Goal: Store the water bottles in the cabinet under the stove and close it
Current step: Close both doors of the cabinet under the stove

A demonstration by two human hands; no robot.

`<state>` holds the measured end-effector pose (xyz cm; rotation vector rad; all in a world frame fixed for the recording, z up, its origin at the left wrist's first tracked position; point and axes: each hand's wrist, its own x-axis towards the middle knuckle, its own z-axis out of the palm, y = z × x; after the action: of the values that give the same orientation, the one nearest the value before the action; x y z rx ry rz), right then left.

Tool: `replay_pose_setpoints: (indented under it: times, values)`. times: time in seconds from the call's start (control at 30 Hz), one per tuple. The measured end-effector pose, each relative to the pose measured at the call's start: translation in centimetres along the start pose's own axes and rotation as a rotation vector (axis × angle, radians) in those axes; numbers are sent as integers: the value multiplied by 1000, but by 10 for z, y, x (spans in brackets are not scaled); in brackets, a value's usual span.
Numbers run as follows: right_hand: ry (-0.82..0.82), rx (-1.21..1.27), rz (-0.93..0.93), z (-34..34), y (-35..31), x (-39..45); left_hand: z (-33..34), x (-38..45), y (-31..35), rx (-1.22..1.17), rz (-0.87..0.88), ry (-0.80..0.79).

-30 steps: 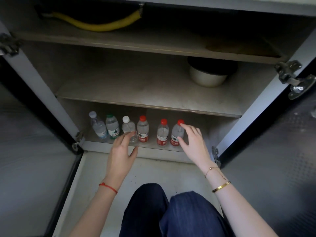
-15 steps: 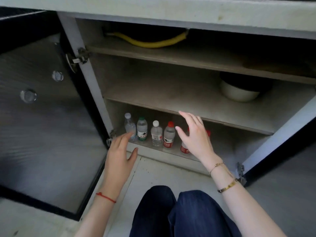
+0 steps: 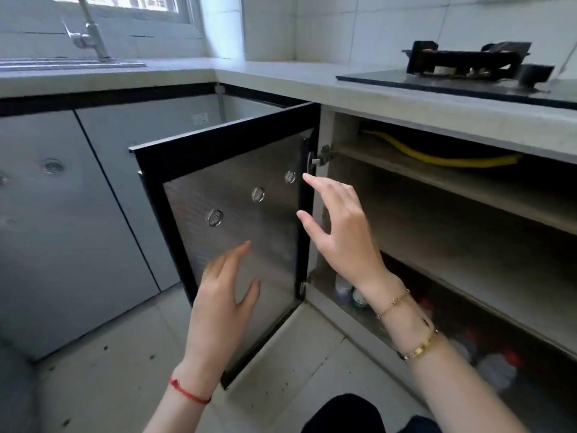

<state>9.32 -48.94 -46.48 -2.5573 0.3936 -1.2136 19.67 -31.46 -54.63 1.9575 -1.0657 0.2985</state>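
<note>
Kitchen worktop (image 3: 281, 79) up top, cabinet (image 3: 452, 195) wide open; left hand (image 3: 223, 295) and right hand (image 3: 338, 226) both loose and empty near the door (image 3: 237, 220), bottles (image 3: 349, 292) on the bottom shelf.

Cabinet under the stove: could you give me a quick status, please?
Left hand and right hand open, empty. Bottles on bottom shelf. Left door wide open, untouched. Nothing blocking it.

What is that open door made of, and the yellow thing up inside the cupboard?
The door looks like a dull grey metal or patterned glass sheet in a black frame: it has a fine ribbed sheen and small round vents. Which one, I cannot tell. The yellow hose looks like smooth rubber or plastic, since it bends in a soft curve.
</note>
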Motion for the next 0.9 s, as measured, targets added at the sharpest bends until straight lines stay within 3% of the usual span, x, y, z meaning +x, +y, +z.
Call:
replay_pose_setpoints:
  times: [0.4,0.5,0.67,0.9]
  values:
    - [9,65,-374,51,-95,68,-57,-8,-21,107,-151,379]
    - [-37,41,-413,62,-104,75,-55,-2,-31,97,-245,365]
    - [-70,30,-425,74,-107,76,-45,12,-39,20,-257,252]
    - [-63,34,-443,65,-105,77,-33,14,-36,-27,-203,359]
